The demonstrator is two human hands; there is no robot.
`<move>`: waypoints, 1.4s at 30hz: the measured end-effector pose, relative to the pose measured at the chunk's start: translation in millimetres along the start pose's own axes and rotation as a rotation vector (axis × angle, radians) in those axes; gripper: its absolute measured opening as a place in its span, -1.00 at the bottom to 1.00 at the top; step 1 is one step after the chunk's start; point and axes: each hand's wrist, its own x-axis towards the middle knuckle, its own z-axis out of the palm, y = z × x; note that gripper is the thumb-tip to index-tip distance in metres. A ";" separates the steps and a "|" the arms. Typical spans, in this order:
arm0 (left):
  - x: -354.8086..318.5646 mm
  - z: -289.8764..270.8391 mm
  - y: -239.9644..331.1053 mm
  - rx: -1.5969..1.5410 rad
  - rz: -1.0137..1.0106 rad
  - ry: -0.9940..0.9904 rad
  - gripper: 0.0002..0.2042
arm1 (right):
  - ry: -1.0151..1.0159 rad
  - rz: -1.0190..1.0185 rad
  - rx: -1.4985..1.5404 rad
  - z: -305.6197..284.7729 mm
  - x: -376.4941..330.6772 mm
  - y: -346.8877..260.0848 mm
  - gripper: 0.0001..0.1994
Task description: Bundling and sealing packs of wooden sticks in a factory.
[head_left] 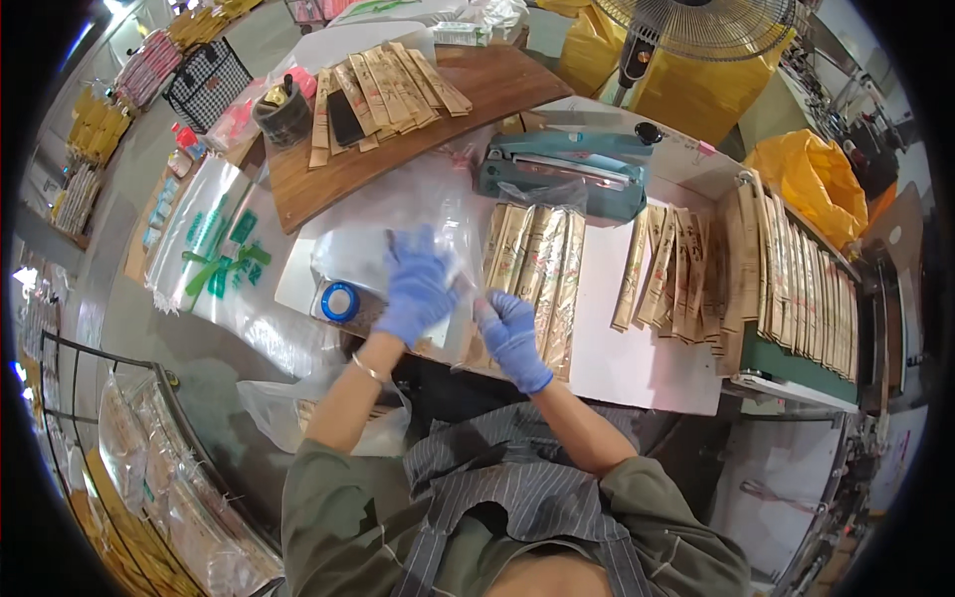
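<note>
Both my hands wear blue gloves. My left hand point(418, 289), a little blurred, has its fingers stretched out over clear plastic bags point(348, 254) on the worktable. My right hand point(512, 338) is closed, its fingertips pinching the edge of a clear plastic bag point(460, 234) between the two hands. Right beside it lies a clear bag packed with slim brown printed paper sleeves point(532, 264). What is inside the sleeves is hidden. Beyond that bag stands a teal bag sealer point(567, 169). A roll of blue tape point(340, 301) sits left of my left hand.
Loose brown sleeves point(671, 269) lie to the right, beside a tightly packed row of sleeves point(806, 279). A wooden board point(497, 85) at the back carries more sleeves and a dark pot point(283, 114). Plastic film point(224, 249) hangs at the left; a fan point(696, 25) stands behind.
</note>
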 end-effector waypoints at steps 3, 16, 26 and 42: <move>31.9 42.1 -65.1 -0.377 -0.113 0.044 -0.36 | 0.035 -0.303 -0.409 2.7 -25.7 2.6 -0.77; -4.8 11.7 50.5 -0.668 0.359 0.307 -0.62 | 0.267 0.208 0.008 -199.1 74.0 70.4 -0.17; 111.6 115.8 283.6 -0.991 0.469 0.058 -0.35 | 0.940 -0.221 -1.075 -526.3 -16.3 -78.0 -0.38; 192.4 118.5 369.5 -2.119 -0.077 -0.353 -0.48 | 0.403 0.219 -1.289 -451.3 78.6 -103.2 -0.61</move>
